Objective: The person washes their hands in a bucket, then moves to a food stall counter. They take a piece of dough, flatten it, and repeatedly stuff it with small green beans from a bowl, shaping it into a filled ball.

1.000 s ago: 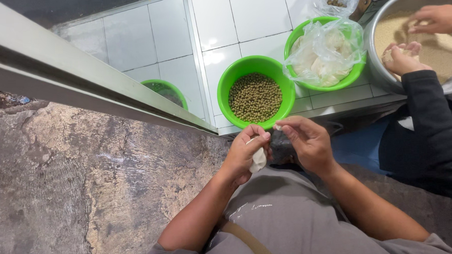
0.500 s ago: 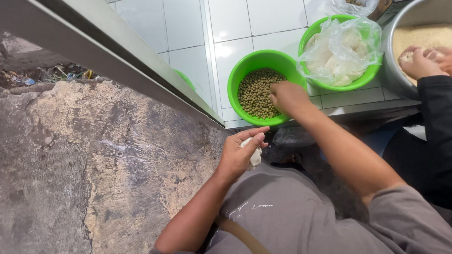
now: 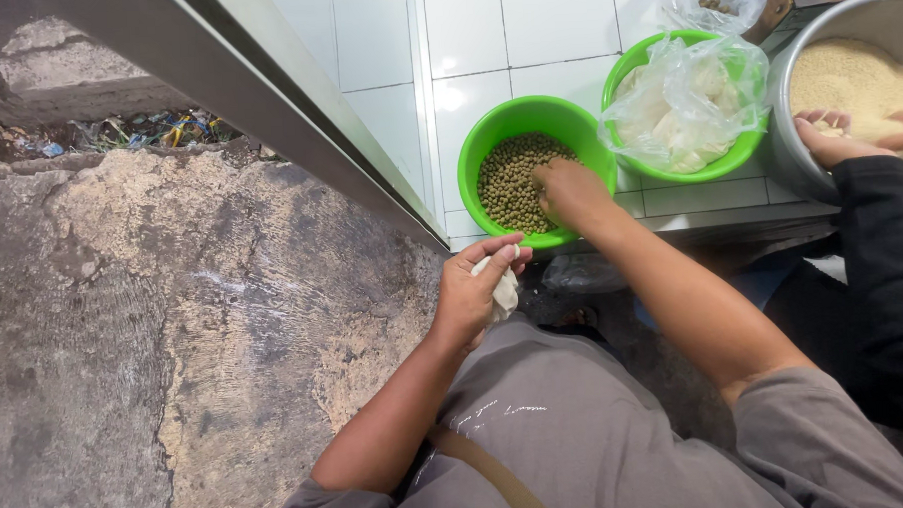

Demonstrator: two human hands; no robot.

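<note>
A round bright green bowl (image 3: 488, 153) sat upright just above the middle of the frame, on white tiles, filled with small olive-green peas (image 3: 507, 182). The right hand (image 3: 569, 192) rested in the peas at the bowl's lower right side. Below, near the centre, the left hand (image 3: 473, 293) pinched a small, soft, white lump of dough (image 3: 504, 290).

The right hand (image 3: 567, 192) hides its fingertips among the peas; the steel pot (image 3: 816, 91) is cut off at the frame's right edge.

Rough concrete floor (image 3: 124, 326), white tiled ledge (image 3: 554, 25)
</note>
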